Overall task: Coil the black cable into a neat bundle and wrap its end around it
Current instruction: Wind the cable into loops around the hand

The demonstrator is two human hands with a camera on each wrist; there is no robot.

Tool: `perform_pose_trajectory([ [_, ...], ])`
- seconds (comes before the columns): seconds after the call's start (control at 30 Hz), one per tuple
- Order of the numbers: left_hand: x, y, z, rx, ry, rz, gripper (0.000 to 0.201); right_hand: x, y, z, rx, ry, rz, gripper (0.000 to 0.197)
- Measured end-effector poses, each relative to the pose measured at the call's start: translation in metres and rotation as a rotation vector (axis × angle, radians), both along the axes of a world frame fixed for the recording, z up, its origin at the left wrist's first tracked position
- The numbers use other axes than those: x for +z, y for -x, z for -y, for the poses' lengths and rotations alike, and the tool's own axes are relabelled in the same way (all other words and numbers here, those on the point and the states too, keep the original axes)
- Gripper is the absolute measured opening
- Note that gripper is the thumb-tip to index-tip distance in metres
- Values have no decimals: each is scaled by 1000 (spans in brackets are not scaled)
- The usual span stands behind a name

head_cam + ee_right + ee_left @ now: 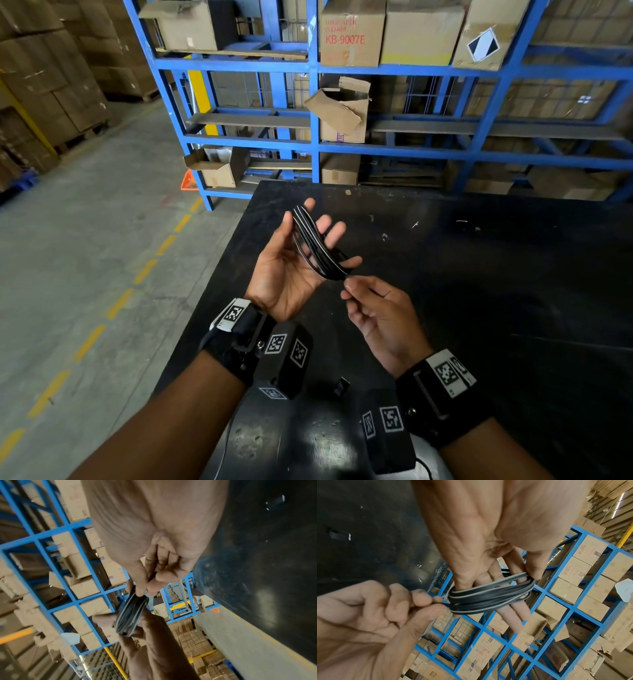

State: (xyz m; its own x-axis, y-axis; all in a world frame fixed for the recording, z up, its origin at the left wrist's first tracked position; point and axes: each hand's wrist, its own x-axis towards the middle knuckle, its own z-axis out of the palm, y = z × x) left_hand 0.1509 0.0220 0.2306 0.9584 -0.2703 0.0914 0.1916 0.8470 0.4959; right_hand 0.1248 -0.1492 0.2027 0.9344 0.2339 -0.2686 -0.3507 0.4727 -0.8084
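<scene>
Black cable (317, 245): flat, pale-edged, wound in several loops around the straight, spread fingers (515, 614) of the left hand (291, 263), palm up.
Right hand (380, 313): just beside the coil at the left palm's heel side, thumb and forefinger pinching the cable's free run, remaining fingers curled.
Black table (479, 274): beneath both hands, not touched.
Blue rack (315, 102) with cardboard boxes (352, 32): beyond the fingertips.

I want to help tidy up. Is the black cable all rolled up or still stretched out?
Rolled up: the thin black cable sits in several loops around the left hand, while the right hand pinches one end.
</scene>
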Motion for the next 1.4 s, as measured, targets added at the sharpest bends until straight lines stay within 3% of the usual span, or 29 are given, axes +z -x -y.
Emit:
perform_pose_trajectory([
  [0.1,-3,4,0,-33,71,-13,41,3,-1,-2,-20,-128,-55,19],
  [0.23,-7,8,-2,-52,119,-11,42,5,1,-6,-45,-243,-145,47],
  [0.37,-9,9,-5,-28,95,-1,42,3,5,-11,-57,-240,-184,40],
  [0.5,-15,12,-4,-18,48,-9,41,5,9,-15,-81,-225,-230,15],
  [0.7,-24,17,3,-36,19,0,40,11,16,-17,-12,-251,-227,10],
  [0.83,-25,20,8,29,-40,-6,41,7,11,-15,-107,-149,-173,29],
  [0.97,-24,23,6,160,-125,-48,45,6,8,-11,-246,22,-14,28],
  [1.17,-33,34,2,147,-222,-69,43,3,0,3,-373,327,374,18],
  [1.3,-42,45,-7,80,-407,-131,63,-2,2,24,-218,639,764,18],
  [1.4,-32,39,-13,33,-639,-116,65,2,-4,35,-87,798,901,19],
])
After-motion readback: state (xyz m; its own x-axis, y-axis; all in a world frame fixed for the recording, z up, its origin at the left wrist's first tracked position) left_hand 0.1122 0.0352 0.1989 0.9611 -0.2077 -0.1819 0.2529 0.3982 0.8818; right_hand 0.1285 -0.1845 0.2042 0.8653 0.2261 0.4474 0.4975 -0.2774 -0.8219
